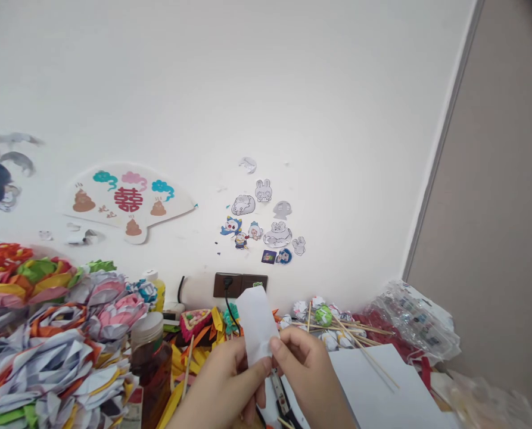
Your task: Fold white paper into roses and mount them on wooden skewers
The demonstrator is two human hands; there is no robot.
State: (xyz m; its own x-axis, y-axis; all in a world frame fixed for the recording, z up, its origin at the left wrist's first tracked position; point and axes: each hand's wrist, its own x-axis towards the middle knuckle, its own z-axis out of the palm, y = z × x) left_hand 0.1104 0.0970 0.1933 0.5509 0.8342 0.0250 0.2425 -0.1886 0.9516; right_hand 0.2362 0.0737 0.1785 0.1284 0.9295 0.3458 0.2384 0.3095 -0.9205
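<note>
A narrow white paper piece (255,316) stands upright between my two hands, near the bottom middle of the view. My left hand (227,381) pinches its lower left edge with the thumb in front. On the lower right edge, the thumb and fingers of my right hand (308,369) close on the same paper. Below the hands lies a tool with a metal part and dark handle (282,398), partly hidden; I cannot make out its kind. White sheets (377,381) lie to the right of my right hand.
Many folded paper flowers (60,339) pile up at left, beside a lidded jar (147,333). Thin wooden sticks (368,351) and small paper balls (323,316) lie behind the sheets. Clear plastic packaging (417,322) sits at right. A socket (227,285) with a plugged cord is on the wall.
</note>
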